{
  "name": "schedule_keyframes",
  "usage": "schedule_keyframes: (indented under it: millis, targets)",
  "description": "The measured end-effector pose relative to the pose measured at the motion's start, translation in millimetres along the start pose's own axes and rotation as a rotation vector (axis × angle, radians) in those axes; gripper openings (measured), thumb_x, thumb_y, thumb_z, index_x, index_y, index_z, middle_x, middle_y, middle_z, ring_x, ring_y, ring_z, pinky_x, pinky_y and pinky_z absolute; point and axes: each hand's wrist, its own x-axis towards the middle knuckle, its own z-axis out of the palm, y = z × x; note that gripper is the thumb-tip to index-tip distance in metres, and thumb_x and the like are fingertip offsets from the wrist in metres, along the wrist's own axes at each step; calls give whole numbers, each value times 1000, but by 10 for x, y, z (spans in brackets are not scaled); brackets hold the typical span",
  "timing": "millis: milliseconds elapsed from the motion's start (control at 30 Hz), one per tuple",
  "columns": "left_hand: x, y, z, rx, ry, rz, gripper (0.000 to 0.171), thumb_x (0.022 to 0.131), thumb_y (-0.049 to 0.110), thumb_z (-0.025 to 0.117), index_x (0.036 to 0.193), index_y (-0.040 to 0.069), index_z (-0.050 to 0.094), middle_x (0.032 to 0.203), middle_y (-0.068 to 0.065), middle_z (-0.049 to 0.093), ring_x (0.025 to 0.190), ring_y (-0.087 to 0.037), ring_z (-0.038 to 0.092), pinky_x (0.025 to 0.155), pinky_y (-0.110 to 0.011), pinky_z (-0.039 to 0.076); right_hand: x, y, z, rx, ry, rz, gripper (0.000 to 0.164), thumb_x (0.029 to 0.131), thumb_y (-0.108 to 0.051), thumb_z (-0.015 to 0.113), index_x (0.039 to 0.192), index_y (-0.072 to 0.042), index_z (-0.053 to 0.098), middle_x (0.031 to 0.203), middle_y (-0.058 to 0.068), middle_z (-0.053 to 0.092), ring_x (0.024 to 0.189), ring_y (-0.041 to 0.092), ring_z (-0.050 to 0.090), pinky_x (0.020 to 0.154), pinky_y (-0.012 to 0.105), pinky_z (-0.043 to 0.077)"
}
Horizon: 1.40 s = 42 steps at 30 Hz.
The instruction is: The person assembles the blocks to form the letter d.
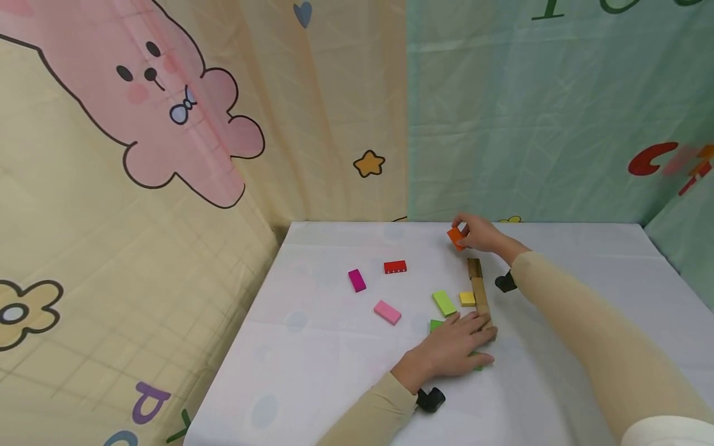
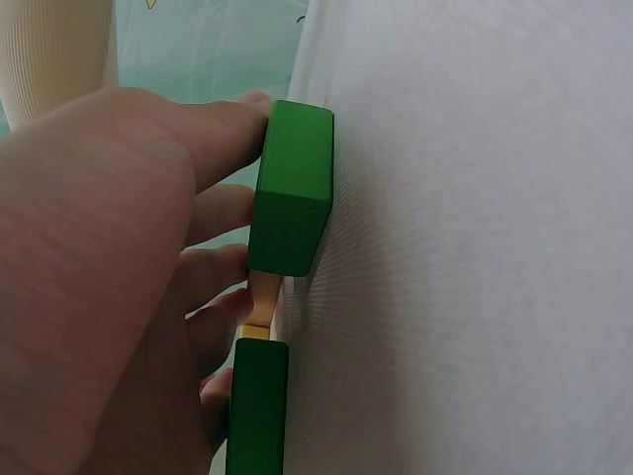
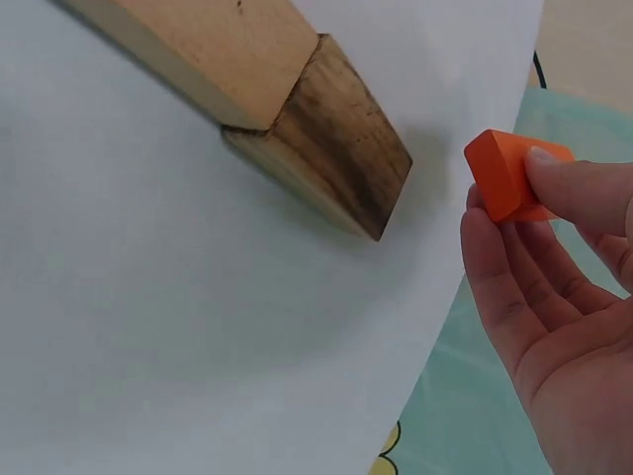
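My right hand pinches an orange block between thumb and fingers, above the table's far edge. Just below it in the head view, a dark brown wooden block touches the end of a light tan wooden block, forming a line. My left hand lies spread over the near end of that line, fingers fairly straight. In the left wrist view its thumb touches a green block. Another green block stands nearer that camera. The hand partly hides both in the head view.
Beside the wooden line lie a yellow block and a lime block. Farther left on the white table are a red block, a magenta block and a pink block. Printed curtains stand behind.
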Motion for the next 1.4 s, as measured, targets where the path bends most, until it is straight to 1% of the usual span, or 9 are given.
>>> schedule_keyframes:
  millis: [200, 367, 500, 667, 733, 800, 1033, 1233, 1400]
  targets:
    - [-14, 2, -21, -5, -14, -11, 61, 104, 59, 36, 158, 32, 32, 166, 11, 18, 153, -11, 8, 121, -33, 14, -62, 136, -25, 20, 9, 56, 42, 94, -3, 68, 131, 0, 49, 116, 27, 58, 101, 38, 57, 83, 42, 55]
    - [-25, 10, -34, -6, -20, -16, 61, 104, 59, 36, 158, 33, 32, 166, 11, 18, 153, -10, 8, 121, -32, 13, -121, 192, -29, 46, 22, 85, 43, 95, -4, 66, 134, 1, 48, 120, 29, 55, 107, 40, 54, 90, 48, 52]
    - [-28, 12, -38, -10, -22, -16, 60, 104, 58, 36, 158, 33, 32, 165, 11, 18, 152, -10, 8, 121, -33, 13, -130, 265, -23, 72, 28, 108, 44, 96, -6, 66, 135, 2, 47, 124, 30, 53, 110, 41, 52, 94, 51, 49]
    - [-24, 7, -27, -9, -26, -14, 60, 103, 59, 36, 158, 34, 32, 165, 11, 18, 152, -9, 7, 121, -33, 14, -118, 388, 4, 135, 37, 150, 46, 96, -11, 66, 136, 1, 48, 129, 30, 51, 113, 41, 51, 96, 50, 48]
    - [-24, 6, -21, -4, -21, -13, 60, 103, 59, 36, 158, 34, 32, 165, 11, 18, 152, -9, 7, 121, -33, 13, -118, 436, 22, 163, 42, 169, 47, 96, -13, 67, 138, -1, 48, 132, 28, 50, 114, 39, 51, 95, 47, 47]
    - [-23, 6, -16, -2, -15, -12, 59, 104, 59, 36, 157, 34, 32, 165, 11, 18, 152, -10, 7, 121, -33, 13, -128, 476, 38, 187, 44, 177, 48, 97, -14, 66, 139, 0, 47, 133, 28, 49, 114, 39, 51, 93, 45, 47]
    - [-21, 8, -13, 3, -6, -12, 59, 104, 58, 36, 157, 34, 33, 165, 10, 20, 152, -11, 9, 121, -33, 14, -175, 527, 71, 243, 62, 185, 48, 97, -13, 65, 139, 1, 46, 124, 24, 55, 105, 32, 55, 80, 34, 49]
    - [-23, 6, -17, 13, -4, -12, 59, 104, 59, 35, 158, 34, 32, 165, 10, 19, 152, -11, 8, 121, -33, 14, -180, 533, 81, 263, 47, 174, 50, 98, -14, 65, 141, 2, 45, 120, 24, 57, 98, 28, 58, 77, 34, 51]
    - [-29, 8, -23, 8, -5, -11, 59, 104, 58, 35, 157, 34, 33, 165, 9, 20, 152, -11, 9, 121, -33, 14, -194, 577, 96, 241, 33, 172, 50, 99, -17, 64, 141, 3, 45, 123, 25, 56, 96, 28, 59, 77, 34, 51]
